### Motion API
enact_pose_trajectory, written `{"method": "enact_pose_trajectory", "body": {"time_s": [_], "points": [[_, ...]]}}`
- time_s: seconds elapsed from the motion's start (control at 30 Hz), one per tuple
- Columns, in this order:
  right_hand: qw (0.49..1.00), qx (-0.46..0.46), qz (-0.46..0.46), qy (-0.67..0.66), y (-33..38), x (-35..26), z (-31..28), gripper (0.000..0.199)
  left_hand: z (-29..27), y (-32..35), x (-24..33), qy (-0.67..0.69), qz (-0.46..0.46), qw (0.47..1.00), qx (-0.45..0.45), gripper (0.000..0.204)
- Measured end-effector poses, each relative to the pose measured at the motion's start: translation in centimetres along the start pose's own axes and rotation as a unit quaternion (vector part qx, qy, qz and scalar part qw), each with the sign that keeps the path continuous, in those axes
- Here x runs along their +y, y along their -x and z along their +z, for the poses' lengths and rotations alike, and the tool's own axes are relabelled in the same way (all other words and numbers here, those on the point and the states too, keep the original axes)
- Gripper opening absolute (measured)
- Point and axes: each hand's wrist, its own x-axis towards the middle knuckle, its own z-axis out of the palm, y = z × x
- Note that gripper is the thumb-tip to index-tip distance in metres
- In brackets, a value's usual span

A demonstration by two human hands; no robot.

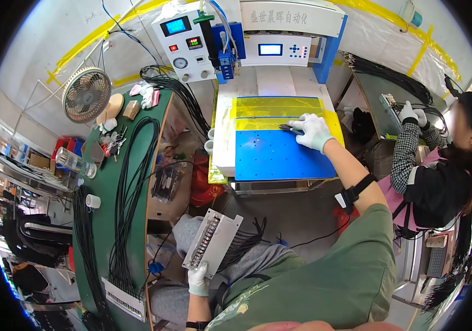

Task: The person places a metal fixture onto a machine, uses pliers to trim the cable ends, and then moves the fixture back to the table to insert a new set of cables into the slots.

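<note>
The white machine [280, 38] with its small lit screens is sitting up at twelve o'clock, and its blue work plate [274, 157] is lying just below, with a yellow film sheet [272, 107] covering the plate's far end. At nine o'clock the green bench [109, 182] is carrying long black cable bundles [131, 182], and a small round fan [86, 94] is standing at ten o'clock. The gloved right hand [313, 131] is reaching out toward one o'clock, fingers closed narrowly on a small dark tool [290, 129] pressed against the yellow film. Down at six o'clock the gloved left hand [198, 278] is gripping the lower end of a long white terminal block [212, 243], holding it tilted over the lap.
</note>
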Motion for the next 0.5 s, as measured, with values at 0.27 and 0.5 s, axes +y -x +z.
{"method": "enact_pose_trajectory", "body": {"time_s": [0.27, 0.5], "points": [[1.0, 0.003, -0.01, -0.002, -1.9, -0.7, 1.4, 0.049, 1.1, 0.0, 0.3, 0.003, 0.023, 1.0, 0.008, 0.067], [0.999, 0.03, -0.022, -0.007, -1.9, -0.6, 1.7, 0.049, 1.0, 0.0, 0.2, 0.006, 0.018, 1.0, 0.007, 0.066]]}}
